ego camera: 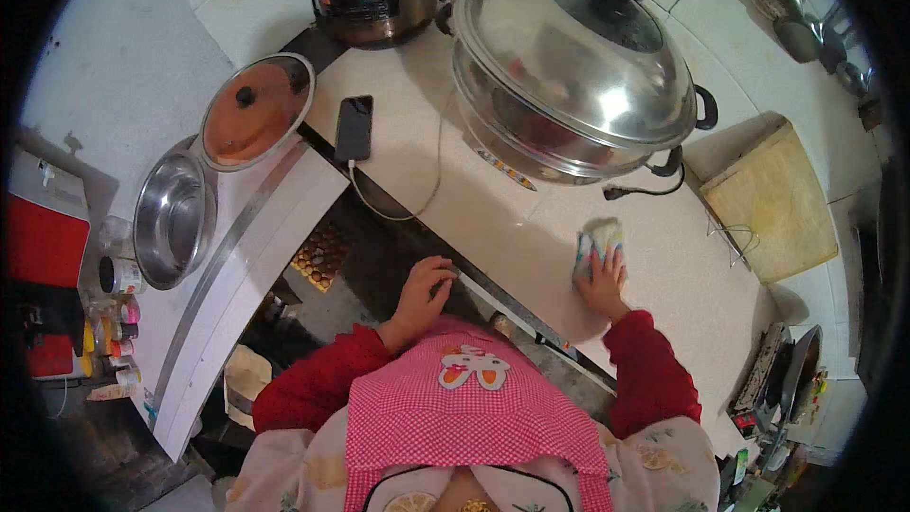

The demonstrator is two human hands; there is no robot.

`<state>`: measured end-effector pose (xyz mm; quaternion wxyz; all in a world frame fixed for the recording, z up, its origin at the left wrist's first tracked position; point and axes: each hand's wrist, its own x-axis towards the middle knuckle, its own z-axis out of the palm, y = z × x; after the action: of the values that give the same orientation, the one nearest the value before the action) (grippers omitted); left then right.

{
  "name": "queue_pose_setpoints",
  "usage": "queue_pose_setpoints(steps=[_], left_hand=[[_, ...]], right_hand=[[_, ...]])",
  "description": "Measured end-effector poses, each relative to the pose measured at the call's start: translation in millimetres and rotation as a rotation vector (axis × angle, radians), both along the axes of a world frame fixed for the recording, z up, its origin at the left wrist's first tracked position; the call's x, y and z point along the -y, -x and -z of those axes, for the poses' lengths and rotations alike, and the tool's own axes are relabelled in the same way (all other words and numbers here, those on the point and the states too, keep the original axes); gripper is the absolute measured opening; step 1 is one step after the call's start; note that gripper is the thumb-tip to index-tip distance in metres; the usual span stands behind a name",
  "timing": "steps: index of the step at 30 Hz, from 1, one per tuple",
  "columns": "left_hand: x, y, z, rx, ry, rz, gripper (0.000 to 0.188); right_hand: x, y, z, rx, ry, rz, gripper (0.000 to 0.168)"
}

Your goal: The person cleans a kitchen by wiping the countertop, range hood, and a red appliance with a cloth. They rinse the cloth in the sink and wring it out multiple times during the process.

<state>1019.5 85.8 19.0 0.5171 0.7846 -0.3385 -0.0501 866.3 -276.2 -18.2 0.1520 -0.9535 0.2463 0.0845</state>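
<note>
My right hand (603, 283) lies over a folded patterned cloth (608, 233), holding it against the pale countertop (512, 249). Part of the cloth is hidden under the palm and fingers. Close to the dark front edge of the counter is my left hand (424, 293), its fingers bent and the thumb apart, with nothing seen in it. Beyond the cloth stands a large stainless steel steamer pot (561, 78) with its domed lid on. A black power plug (616, 193) on a short cord lies by its base.
A smartphone (354, 129) on a white charging cable rests along the counter's left edge. Behind it stands an electric pressure cooker (377, 7). To the left are a pot lid (245, 124) and a steel basin (169, 217). A cutting board (778, 206) leans at the right wall.
</note>
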Motion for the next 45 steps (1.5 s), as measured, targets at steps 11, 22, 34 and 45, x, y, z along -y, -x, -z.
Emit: queue_pose_setpoints(steps=[11,22,34,45], left_hand=[[-37.1,-9.7,1.6,-0.133,0.061,0.033,0.016],[-40.5,2.6,-6.8,-0.291,0.026,0.129,0.014],[50.5,91.3,-19.6,-0.221,0.011,0.665,0.014],[78.3,233.4,-19.6,-0.235,-0.116,0.802,0.014]], right_hand=[[-159.5,-136.9,-38.0,0.013,0.016,-0.444,0.069],[-184.1,-168.1,-8.5,0.371,0.103,-0.373,0.044],[-74.5,148.1,10.7,0.341,0.347,0.472,0.046],[-31.2,424.8,25.2,0.357,0.317,1.007,0.032]])
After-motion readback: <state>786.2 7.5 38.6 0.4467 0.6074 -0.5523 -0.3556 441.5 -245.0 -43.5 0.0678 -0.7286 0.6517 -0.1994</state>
